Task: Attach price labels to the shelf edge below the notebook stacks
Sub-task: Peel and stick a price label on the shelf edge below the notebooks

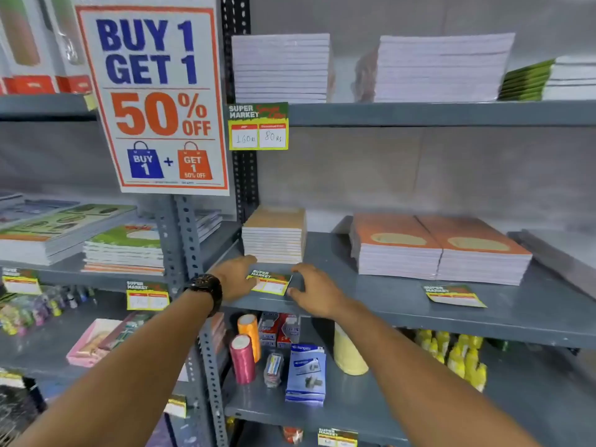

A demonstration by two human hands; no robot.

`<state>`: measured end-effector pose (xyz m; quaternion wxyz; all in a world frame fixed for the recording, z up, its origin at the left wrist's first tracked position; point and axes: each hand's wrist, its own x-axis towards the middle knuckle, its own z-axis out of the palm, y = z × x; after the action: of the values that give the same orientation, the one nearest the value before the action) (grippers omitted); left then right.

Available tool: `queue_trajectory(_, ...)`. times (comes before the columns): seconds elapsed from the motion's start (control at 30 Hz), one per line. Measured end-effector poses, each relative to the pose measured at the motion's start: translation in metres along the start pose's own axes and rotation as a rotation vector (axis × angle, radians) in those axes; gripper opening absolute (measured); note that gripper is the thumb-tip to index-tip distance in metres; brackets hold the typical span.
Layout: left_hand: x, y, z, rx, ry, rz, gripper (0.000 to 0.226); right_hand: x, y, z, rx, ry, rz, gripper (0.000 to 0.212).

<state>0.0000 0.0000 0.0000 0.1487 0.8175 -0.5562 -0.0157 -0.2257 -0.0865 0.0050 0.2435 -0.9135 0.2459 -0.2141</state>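
Observation:
A yellow-edged price label [270, 282] lies on the grey middle shelf [371, 304], just in front of a small brown-covered notebook stack [275, 235]. My left hand [234, 277], with a dark watch on its wrist, grips the label's left edge. My right hand [314, 290] touches the label's right edge with its fingers curled. A second loose label [454, 295] lies flat on the same shelf, in front of two orange notebook stacks [442, 250]. One filled-in label [258, 126] hangs on the upper shelf edge under a white notebook stack [281, 68].
A "Buy 1 Get 1" poster [154, 95] hangs on the perforated upright [183, 240]. The left bay holds green notebooks [124, 246] with labels [147, 295] on its edge. Below are thread spools [242, 359], stapler boxes [305, 372] and yellow bottles [458, 354].

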Motion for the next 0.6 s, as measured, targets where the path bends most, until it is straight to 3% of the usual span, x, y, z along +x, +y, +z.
queue_trajectory(0.13,0.008,-0.011,0.007,-0.022,-0.199,-0.088,0.076,0.014,-0.005,0.008,-0.05,-0.092,0.096,0.055)
queue_trajectory(0.2,0.016,-0.014,0.01,-0.006,-0.221,-0.065,0.074,0.024,-0.006,0.013,-0.068,-0.098,0.133,0.057)
queue_trajectory(0.3,0.023,-0.013,0.009,-0.103,-0.144,-0.034,0.065,0.034,-0.008,0.018,-0.108,-0.096,0.153,0.059)
queue_trajectory(0.4,0.024,-0.013,0.009,-0.319,0.001,-0.068,0.024,0.041,-0.01,0.021,-0.067,-0.088,0.184,0.062)
queue_trajectory(0.47,0.02,-0.011,0.009,-0.441,0.073,-0.07,0.009,0.045,-0.013,0.02,0.025,-0.061,0.192,0.06)
queue_trajectory(0.53,0.011,-0.006,0.004,-0.541,0.13,-0.035,0.005,0.047,-0.015,0.017,0.156,-0.004,0.187,0.053)
queue_trajectory(0.6,-0.003,-0.003,0.0,-0.613,0.187,0.021,0.006,0.043,-0.021,0.016,0.28,0.071,0.161,0.032)
